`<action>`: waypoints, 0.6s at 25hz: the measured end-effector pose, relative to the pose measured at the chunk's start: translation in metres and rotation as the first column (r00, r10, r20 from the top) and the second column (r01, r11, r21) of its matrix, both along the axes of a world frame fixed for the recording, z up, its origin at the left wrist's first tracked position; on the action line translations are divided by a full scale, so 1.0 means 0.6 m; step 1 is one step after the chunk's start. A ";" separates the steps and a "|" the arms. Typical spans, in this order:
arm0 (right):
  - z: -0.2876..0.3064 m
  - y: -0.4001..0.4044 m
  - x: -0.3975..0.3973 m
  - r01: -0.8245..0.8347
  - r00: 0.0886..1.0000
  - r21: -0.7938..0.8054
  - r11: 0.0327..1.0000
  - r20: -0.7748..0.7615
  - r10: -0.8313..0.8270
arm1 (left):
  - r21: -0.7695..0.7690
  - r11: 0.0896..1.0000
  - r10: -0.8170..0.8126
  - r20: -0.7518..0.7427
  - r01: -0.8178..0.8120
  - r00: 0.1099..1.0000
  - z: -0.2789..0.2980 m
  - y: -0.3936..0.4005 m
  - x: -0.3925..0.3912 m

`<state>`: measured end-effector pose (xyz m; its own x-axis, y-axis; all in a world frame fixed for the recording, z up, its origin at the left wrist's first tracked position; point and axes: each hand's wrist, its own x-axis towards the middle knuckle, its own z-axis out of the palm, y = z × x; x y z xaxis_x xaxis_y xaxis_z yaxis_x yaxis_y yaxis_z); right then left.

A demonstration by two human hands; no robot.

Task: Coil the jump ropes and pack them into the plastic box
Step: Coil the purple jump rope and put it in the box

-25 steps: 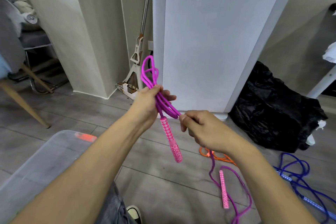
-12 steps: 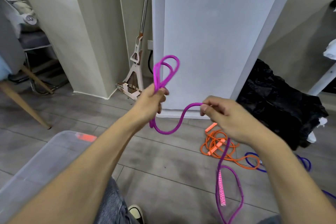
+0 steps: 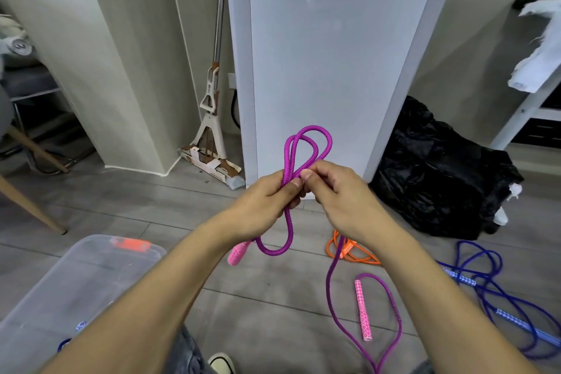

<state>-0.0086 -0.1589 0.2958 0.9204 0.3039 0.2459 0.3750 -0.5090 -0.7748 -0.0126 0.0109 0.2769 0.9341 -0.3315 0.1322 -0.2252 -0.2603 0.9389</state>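
Note:
My left hand [image 3: 264, 203] grips a bundle of loops of the purple jump rope [image 3: 306, 146], which stick up above my fist. One pink handle [image 3: 238, 253] hangs below that hand. My right hand [image 3: 340, 197] pinches the same rope right beside the left thumb. From there the rope trails down to the floor, where its second pink handle [image 3: 363, 310] lies. An orange rope [image 3: 349, 252] and a blue rope [image 3: 498, 291] lie on the floor to the right. The clear plastic box [image 3: 76, 279] stands at lower left with something blue inside.
A tall white appliance [image 3: 328, 55] stands straight ahead, with a mop [image 3: 212, 118] leaning beside it. A black plastic bag [image 3: 440, 173] lies at the right, a chair leg [image 3: 27, 200] at the left. My shoe [image 3: 221, 363] shows at the bottom edge.
My right hand moved left from arm's width apart and brought a new length of purple rope to the left hand, adding a loop to the bundle. The hands now touch.

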 end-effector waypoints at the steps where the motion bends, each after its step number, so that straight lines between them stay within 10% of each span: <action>1: 0.000 0.000 0.000 0.011 1.000 -0.005 1.000 -0.002 -0.011 | 0.003 1.000 -0.025 0.011 0.025 1.000 -0.001 0.002 -0.001; 5: 0.005 -0.007 0.005 0.036 0.987 0.108 0.993 -0.160 -0.018 | -0.257 0.953 0.139 -0.103 -0.161 0.985 0.016 0.017 0.006; 9: 0.011 -0.051 0.010 -0.055 0.913 0.130 0.990 -0.396 0.102 | -0.697 0.600 0.177 -0.363 -0.392 0.915 0.036 0.071 0.037; 12: 0.019 -0.114 0.011 -0.155 0.864 -0.041 0.987 -0.490 0.115 | -0.690 0.431 0.323 -0.484 -0.582 0.813 0.028 0.124 0.063; 15: 0.013 -0.128 0.025 0.027 0.923 0.044 0.999 -0.386 -0.008 | -0.562 0.517 0.419 -0.492 -0.646 0.763 0.015 0.122 0.063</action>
<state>0.0062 -0.2354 0.3036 0.9520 0.2836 -0.1151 0.0340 -0.4716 -0.8812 0.0250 0.0840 0.2857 0.9295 0.3186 -0.1857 0.0144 0.4720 0.8815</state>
